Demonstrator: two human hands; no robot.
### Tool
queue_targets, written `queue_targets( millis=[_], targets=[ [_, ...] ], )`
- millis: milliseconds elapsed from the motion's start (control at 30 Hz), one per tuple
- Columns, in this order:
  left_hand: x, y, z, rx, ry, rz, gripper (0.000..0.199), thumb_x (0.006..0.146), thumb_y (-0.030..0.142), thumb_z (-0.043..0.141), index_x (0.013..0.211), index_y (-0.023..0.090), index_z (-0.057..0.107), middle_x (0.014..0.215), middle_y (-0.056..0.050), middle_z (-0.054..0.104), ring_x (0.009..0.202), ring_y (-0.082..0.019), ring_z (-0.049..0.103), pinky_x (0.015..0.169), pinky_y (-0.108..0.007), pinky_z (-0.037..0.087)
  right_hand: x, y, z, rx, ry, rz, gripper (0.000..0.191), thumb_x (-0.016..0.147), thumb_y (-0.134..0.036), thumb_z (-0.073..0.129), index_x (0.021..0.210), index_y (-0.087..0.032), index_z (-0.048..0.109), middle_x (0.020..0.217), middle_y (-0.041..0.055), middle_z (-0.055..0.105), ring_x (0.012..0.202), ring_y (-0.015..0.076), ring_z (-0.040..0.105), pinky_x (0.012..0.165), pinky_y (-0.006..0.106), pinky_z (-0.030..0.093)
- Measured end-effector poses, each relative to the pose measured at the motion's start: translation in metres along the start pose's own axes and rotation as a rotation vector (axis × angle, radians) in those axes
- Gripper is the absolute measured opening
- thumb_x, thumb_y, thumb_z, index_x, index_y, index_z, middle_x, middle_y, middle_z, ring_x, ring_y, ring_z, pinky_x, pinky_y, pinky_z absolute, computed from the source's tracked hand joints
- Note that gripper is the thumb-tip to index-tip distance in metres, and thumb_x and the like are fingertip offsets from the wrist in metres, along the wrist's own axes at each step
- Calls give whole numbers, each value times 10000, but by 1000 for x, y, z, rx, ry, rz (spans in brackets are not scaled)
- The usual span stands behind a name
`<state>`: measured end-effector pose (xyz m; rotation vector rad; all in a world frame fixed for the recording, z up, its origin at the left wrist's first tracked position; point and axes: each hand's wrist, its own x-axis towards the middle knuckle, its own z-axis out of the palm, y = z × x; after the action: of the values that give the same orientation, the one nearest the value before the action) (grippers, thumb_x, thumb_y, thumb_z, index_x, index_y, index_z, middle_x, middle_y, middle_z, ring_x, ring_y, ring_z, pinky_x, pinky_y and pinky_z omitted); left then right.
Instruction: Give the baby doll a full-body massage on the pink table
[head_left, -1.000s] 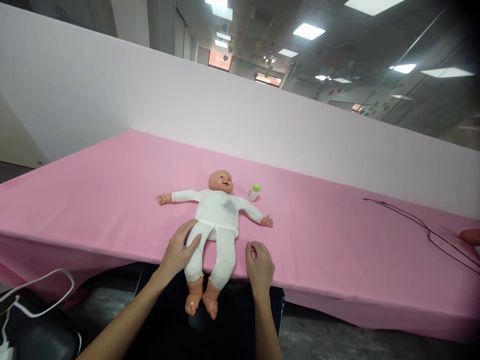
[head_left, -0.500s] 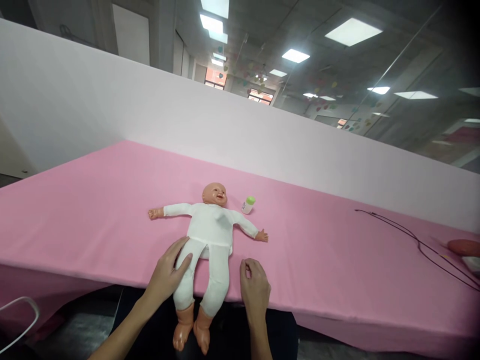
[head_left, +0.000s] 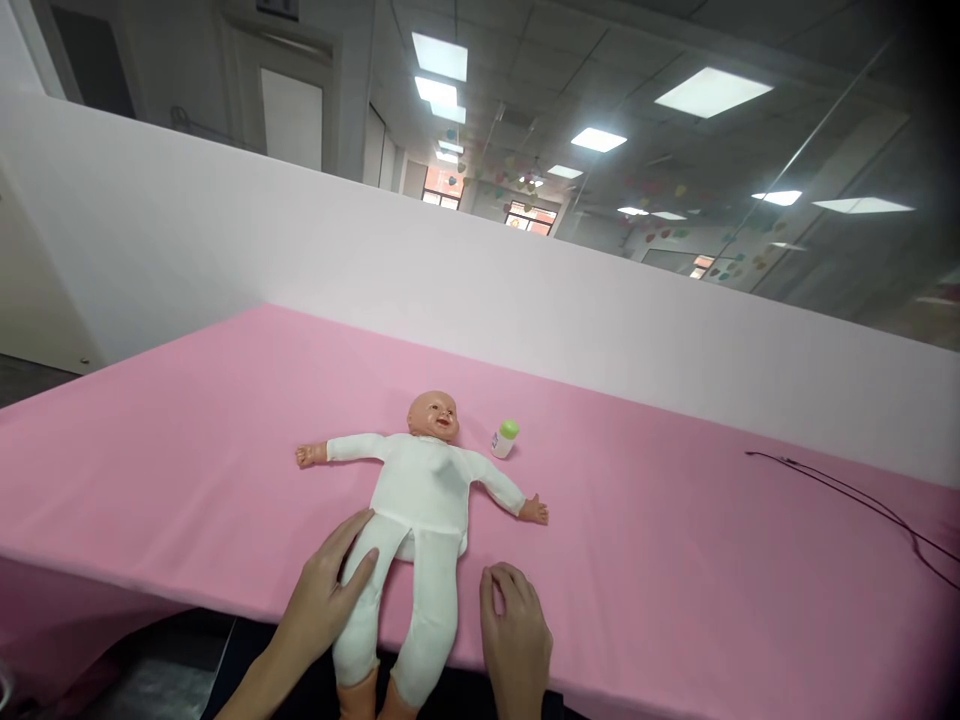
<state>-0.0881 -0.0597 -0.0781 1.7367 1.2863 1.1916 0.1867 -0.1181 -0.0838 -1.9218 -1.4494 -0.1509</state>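
A baby doll point(head_left: 424, 490) with a bald head and white cloth body lies on its back on the pink-covered table point(head_left: 645, 560). Its arms are spread, and its legs reach over the near edge. My left hand point(head_left: 322, 590) rests at the doll's hip and thigh, at the left of the view, thumb apart from the outstretched fingers. To the right of the doll's legs, my right hand point(head_left: 516, 625) is just above or on the cloth, fingers curled in with the thumb close to them; nothing shows in it. A small bottle point(head_left: 505, 440) with a green cap stands beside the doll's head.
A white partition point(head_left: 450, 290) runs along the table's far side. Thin dark cables point(head_left: 847, 490) lie on the cloth at the right. Below the near edge, dark clothing shows.
The view has tilted up slightly, so the doll, bottle and hands appear lower. Both hands keep nearly the same places beside the doll; the doll's feet are now partly out of frame.
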Motion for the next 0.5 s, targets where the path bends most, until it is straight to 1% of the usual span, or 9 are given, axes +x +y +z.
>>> queue_targets(
  millis=[133, 200, 267, 333, 400, 467, 500],
  targets=[
    [-3, -1, 2, 7, -7, -6, 478, 999, 445, 558, 1451, 291, 555, 1476, -95, 599, 1372, -323, 556, 1151, -550, 474, -1, 2, 0, 27, -11, 1, 436, 999, -520, 406, 894, -255, 736, 1055, 118, 767, 929, 293, 719, 720, 378, 562],
    [-4, 0, 4, 9, 40, -5, 482, 995, 445, 566, 1447, 280, 552, 1472, -104, 598, 1360, -327, 565, 1135, -555, 490, -1, 1, -2, 63, -45, 25, 437, 989, -537, 421, 898, -258, 745, 1072, 113, 764, 946, 295, 719, 736, 381, 574],
    [-2, 6, 3, 32, 113, 14, 480, 985, 435, 590, 1436, 273, 556, 1474, -103, 589, 1360, -328, 561, 1124, -557, 498, 0, 1, -8, 125, -96, 62, 428, 975, -548, 450, 901, -255, 753, 1100, 106, 760, 986, 295, 716, 771, 380, 585],
    [4, 20, -2, 58, 163, 80, 461, 976, 398, 619, 1420, 288, 571, 1472, -85, 587, 1365, -317, 552, 1128, -540, 494, 4, 0, -15, 208, -163, 117, 429, 965, -563, 478, 900, -245, 759, 1057, 98, 766, 953, 284, 718, 770, 366, 591],
    [19, 42, -7, 46, 145, 201, 420, 974, 348, 630, 1392, 317, 602, 1453, -57, 602, 1362, -294, 551, 1140, -503, 484, 11, -1, -23, 300, -216, 175, 449, 958, -584, 499, 881, -226, 759, 944, 91, 771, 833, 262, 714, 714, 343, 586],
    [42, 71, -10, -18, 46, 316, 385, 982, 318, 618, 1367, 337, 631, 1435, -38, 618, 1357, -275, 553, 1143, -466, 476, 24, -5, -31, 370, -228, 211, 462, 950, -595, 522, 855, -210, 758, 863, 86, 766, 752, 250, 697, 671, 330, 570],
    [57, 86, -8, -62, -39, 343, 375, 989, 324, 609, 1362, 339, 638, 1434, -33, 621, 1355, -267, 553, 1139, -449, 475, 34, -8, -35, 396, -219, 210, 459, 945, -593, 536, 846, -205, 759, 863, 88, 768, 757, 251, 697, 676, 330, 565]
  ],
)
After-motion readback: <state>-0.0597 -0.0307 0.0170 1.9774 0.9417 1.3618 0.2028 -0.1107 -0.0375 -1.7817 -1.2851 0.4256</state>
